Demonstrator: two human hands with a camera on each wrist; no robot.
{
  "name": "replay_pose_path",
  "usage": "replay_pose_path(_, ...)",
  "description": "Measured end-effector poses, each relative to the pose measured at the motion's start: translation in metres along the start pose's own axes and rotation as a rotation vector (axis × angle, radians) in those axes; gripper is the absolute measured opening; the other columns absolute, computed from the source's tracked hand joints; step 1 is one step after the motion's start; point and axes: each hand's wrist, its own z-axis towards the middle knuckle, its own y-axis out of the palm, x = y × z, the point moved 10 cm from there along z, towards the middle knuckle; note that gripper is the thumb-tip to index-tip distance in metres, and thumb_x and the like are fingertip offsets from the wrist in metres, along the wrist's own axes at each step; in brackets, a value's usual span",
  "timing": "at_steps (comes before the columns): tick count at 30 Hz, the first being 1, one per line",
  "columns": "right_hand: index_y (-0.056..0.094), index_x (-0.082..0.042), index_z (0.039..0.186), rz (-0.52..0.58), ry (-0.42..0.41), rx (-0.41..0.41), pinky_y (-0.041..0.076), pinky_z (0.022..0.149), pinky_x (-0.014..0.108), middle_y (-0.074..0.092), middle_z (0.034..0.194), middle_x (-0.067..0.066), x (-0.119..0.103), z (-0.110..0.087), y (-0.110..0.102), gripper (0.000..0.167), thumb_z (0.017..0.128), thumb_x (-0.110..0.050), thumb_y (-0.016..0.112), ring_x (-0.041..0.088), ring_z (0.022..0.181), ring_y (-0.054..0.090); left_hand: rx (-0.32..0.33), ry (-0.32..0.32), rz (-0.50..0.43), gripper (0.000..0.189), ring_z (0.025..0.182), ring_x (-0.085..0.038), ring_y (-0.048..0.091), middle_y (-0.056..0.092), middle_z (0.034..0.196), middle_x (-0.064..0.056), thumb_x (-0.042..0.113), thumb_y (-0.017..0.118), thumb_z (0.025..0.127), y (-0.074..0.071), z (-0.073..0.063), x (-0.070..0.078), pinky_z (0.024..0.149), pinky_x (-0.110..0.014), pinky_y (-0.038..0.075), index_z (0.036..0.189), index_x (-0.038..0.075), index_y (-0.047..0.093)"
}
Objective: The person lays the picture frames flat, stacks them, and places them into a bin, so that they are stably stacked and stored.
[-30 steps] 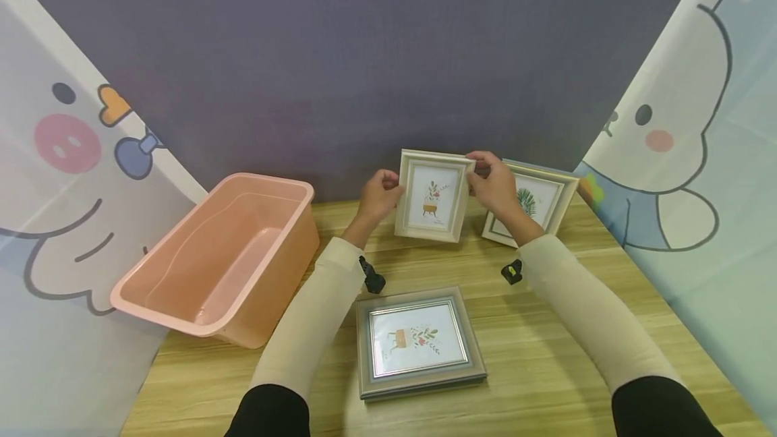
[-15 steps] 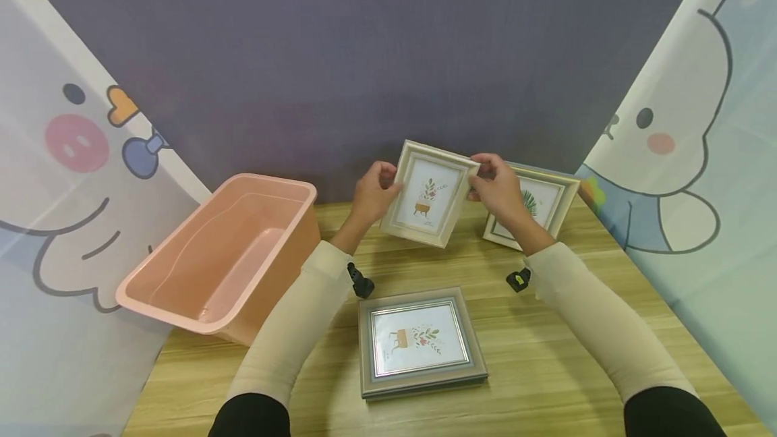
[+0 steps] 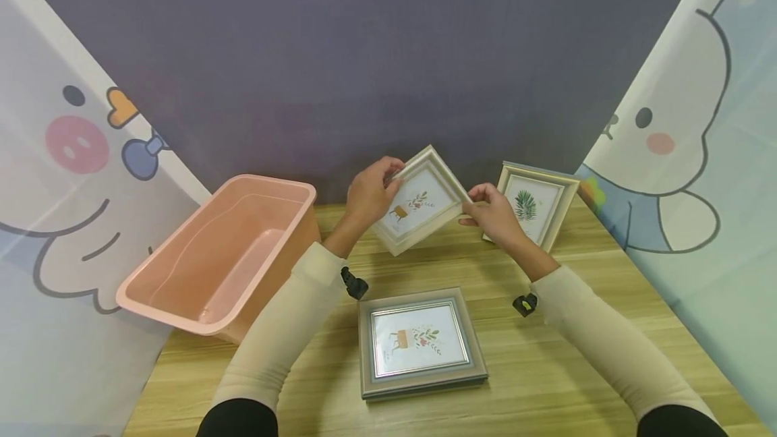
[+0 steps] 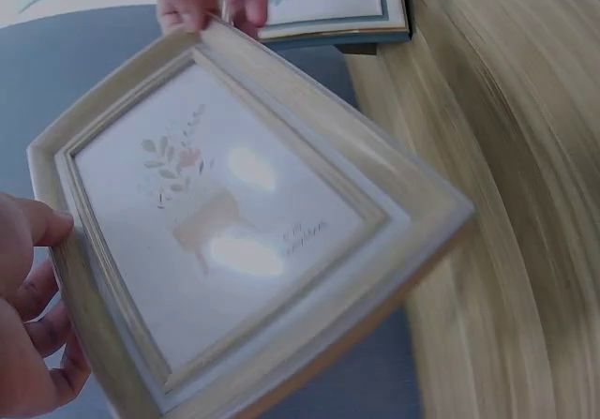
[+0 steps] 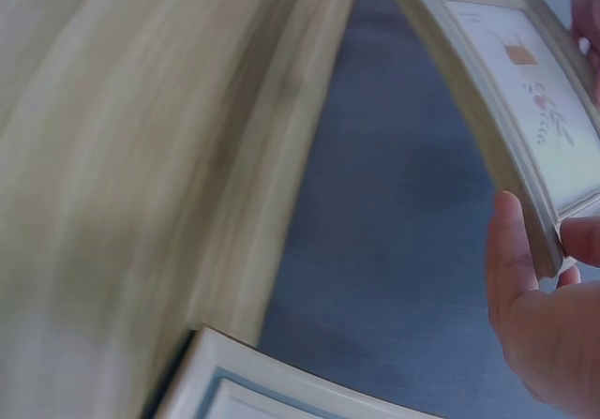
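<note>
Both hands hold a cream picture frame (image 3: 419, 202) with a potted-flower print, tilted clockwise above the table's back part. My left hand (image 3: 371, 193) grips its upper left edge, with the thumb on the front, as the left wrist view shows on the frame's border (image 4: 103, 316). At the opposite corner my right hand (image 3: 494, 213) pinches the frame between thumb and fingers, also seen in the right wrist view around the frame's corner (image 5: 539, 250). Behind the right hand leans a second cream frame (image 3: 534, 204) with a green leaf print.
A larger grey-brown picture frame (image 3: 421, 342) with a flower print lies flat at the front of the wooden table (image 3: 546, 369), on top of something of like outline. To the left stands a pink plastic tub (image 3: 273, 268). A dark panel (image 3: 388, 52) rises behind the table.
The held frame has turned clockwise from nearly upright to a strong tilt. My right hand has come down with its corner, while the left hand has shifted slightly. The leaf-print frame stays put.
</note>
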Motion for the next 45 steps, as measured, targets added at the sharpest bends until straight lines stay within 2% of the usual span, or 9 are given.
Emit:
replay_pose_path(6, 0.045, 0.001, 0.117, -0.032, 0.013, -0.024, 0.062, 0.086, 0.035, 0.051, 0.112, 0.009, 0.014, -0.005, 0.004, 0.024, 0.099, -0.007, 0.059, 0.014, 0.091, 0.071, -0.006, 0.127, 0.110, 0.026, 0.092, -0.022, 0.067, 0.074, 0.115, -0.002, 0.025, 0.064, 0.101, -0.003, -0.004, 0.021, 0.078, -0.042, 0.047, 0.127, 0.024, 0.067)
replay_pose_path(12, 0.048, 0.002, 0.117, -0.113, 0.021, -0.062, 0.062, 0.087, 0.043, 0.060, 0.113, 0.015, 0.025, -0.011, 0.011, 0.027, 0.099, -0.011, 0.062, 0.014, 0.095, 0.070, -0.022, 0.203, 0.252, 0.025, 0.093, -0.024, 0.068, 0.074, 0.119, -0.001, 0.026, 0.064, 0.102, -0.002, -0.007, 0.037, 0.076, -0.043, 0.049, 0.127, 0.024, 0.067)
replay_pose_path(17, 0.054, 0.003, 0.116, -0.225, -0.010, -0.104, 0.061, 0.087, 0.048, 0.062, 0.117, 0.020, 0.030, -0.017, 0.017, 0.027, 0.099, -0.014, 0.065, 0.023, 0.101, 0.070, -0.071, 0.238, 0.377, 0.025, 0.107, -0.024, 0.068, 0.072, 0.126, 0.001, 0.027, 0.062, 0.103, 0.004, -0.010, 0.046, 0.087, -0.046, 0.051, 0.128, 0.028, 0.066)
replay_pose_path(19, 0.057, 0.003, 0.115, -0.269, -0.033, -0.105, 0.061, 0.086, 0.048, 0.064, 0.117, 0.021, 0.028, -0.018, 0.018, 0.026, 0.098, -0.015, 0.066, 0.027, 0.103, 0.070, -0.080, 0.250, 0.403, 0.024, 0.107, -0.023, 0.068, 0.072, 0.125, 0.003, 0.027, 0.063, 0.102, 0.005, -0.012, 0.049, 0.087, -0.044, 0.050, 0.126, 0.029, 0.066)
replay_pose_path(23, 0.060, 0.000, 0.113, -0.320, -0.076, -0.099, 0.062, 0.080, 0.035, 0.069, 0.113, 0.021, 0.019, -0.020, 0.020, 0.024, 0.098, -0.018, 0.067, 0.029, 0.101, 0.071, -0.087, 0.271, 0.414, 0.022, 0.103, -0.022, 0.068, 0.073, 0.122, 0.003, 0.025, 0.064, 0.101, 0.006, -0.015, 0.052, 0.083, -0.042, 0.049, 0.123, 0.030, 0.068)
replay_pose_path(26, 0.060, 0.000, 0.114, -0.317, -0.103, -0.092, 0.061, 0.077, 0.028, 0.068, 0.114, 0.020, 0.013, -0.020, 0.020, 0.024, 0.099, -0.018, 0.066, 0.027, 0.100, 0.071, -0.106, 0.271, 0.405, 0.023, 0.102, -0.022, 0.067, 0.073, 0.123, 0.003, 0.025, 0.064, 0.102, 0.009, -0.015, 0.052, 0.081, -0.042, 0.048, 0.123, 0.030, 0.068)
replay_pose_path(32, 0.056, 0.005, 0.117, -0.210, -0.138, -0.074, 0.063, 0.079, 0.034, 0.061, 0.121, 0.023, 0.004, -0.017, 0.019, 0.025, 0.097, -0.008, 0.065, 0.033, 0.106, 0.069, -0.141, 0.273, 0.401, 0.024, 0.104, -0.021, 0.067, 0.072, 0.126, 0.004, 0.025, 0.063, 0.102, 0.015, -0.018, 0.051, 0.081, -0.040, 0.046, 0.125, 0.031, 0.067)
replay_pose_path(37, 0.053, 0.007, 0.120, -0.179, -0.170, -0.056, 0.063, 0.079, 0.033, 0.059, 0.124, 0.025, -0.001, -0.017, 0.018, 0.029, 0.096, -0.003, 0.065, 0.036, 0.109, 0.068, -0.139, 0.286, 0.406, 0.024, 0.104, -0.021, 0.067, 0.072, 0.126, 0.005, 0.025, 0.063, 0.102, 0.017, -0.020, 0.053, 0.080, -0.040, 0.046, 0.125, 0.031, 0.067)
replay_pose_path(45, 0.043, 0.003, 0.141, -0.160, -0.272, -0.062, 0.063, 0.080, 0.038, 0.058, 0.130, 0.029, -0.018, -0.019, 0.015, 0.050, 0.097, -0.001, 0.065, 0.046, 0.112, 0.064, -0.142, 0.307, 0.409, 0.024, 0.103, -0.021, 0.066, 0.072, 0.125, 0.004, 0.025, 0.064, 0.102, 0.020, -0.022, 0.055, 0.078, -0.039, 0.044, 0.125, 0.031, 0.067)
